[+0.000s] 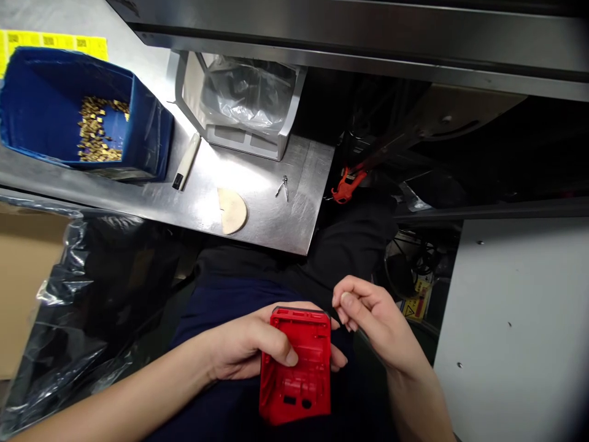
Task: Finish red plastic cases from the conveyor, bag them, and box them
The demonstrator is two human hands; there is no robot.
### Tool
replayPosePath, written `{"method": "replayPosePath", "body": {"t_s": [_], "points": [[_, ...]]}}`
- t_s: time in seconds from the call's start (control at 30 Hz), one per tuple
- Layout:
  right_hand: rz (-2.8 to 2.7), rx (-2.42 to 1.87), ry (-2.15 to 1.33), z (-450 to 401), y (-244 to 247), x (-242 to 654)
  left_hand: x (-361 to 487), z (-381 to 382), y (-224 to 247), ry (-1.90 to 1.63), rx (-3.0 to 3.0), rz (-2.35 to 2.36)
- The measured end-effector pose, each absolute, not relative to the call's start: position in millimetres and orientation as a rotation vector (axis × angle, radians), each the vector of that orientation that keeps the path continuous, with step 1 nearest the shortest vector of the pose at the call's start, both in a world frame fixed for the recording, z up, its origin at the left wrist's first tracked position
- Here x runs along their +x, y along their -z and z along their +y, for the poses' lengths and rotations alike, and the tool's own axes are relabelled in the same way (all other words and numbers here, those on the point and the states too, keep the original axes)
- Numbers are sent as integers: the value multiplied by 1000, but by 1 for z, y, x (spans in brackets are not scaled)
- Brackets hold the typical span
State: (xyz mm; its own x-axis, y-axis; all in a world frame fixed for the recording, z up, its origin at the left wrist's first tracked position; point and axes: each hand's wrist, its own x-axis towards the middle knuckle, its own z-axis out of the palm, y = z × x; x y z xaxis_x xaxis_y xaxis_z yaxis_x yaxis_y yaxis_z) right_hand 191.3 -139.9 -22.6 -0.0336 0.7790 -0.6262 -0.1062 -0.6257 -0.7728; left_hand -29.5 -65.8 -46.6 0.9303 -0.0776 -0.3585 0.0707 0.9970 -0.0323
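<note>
A red plastic housing [306, 368], open side up, rests in my left hand [257, 344]. The thumb lies inside it and the other fingers wrap beneath, their tips showing at its right side. Just right of the housing's upper end is my right hand [368, 310], apart from it. Its thumb and fingers are curled together; whatever lies between the fingertips, if anything, is too small to make out. Small brass parts [99, 129] lie in a blue bin [150, 132] at the upper left.
The steel table [262, 227] bears a pale half-round piece [232, 212], a small metal tool [284, 187], a whitish handle [187, 161] and a grey bin [248, 142] with clear plastic bags. An orange object [348, 185] hangs beyond its right edge. A light panel [515, 325] stands right.
</note>
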Motion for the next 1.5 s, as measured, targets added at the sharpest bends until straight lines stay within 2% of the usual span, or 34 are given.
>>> {"method": "replayPosePath", "body": {"t_s": [0.2,0.47,0.6,0.9,1.0,1.17,1.3,1.5], "points": [[-790,-1622,-1829,-139,7,189,-28,-64,48,121,0,353],[-843,-1698,-1866,-134,20,192,-27,-66,45,96,2,381],[-962,-1941,-1552,-133,34,194,-28,-67,45,82,6,402],[-812,-2051,-1146,-129,65,198,-46,-60,51,-45,61,311],[-903,-2141,-988,-100,70,189,-59,-56,54,-53,134,334],[-1461,-2395,-788,-9,84,146,-73,-56,54,-96,216,399],[-1488,-2539,-672,49,105,118,-77,-58,52,-120,252,413],[-1583,-2561,-604,38,102,123,-81,-58,53,-199,202,455]]}}
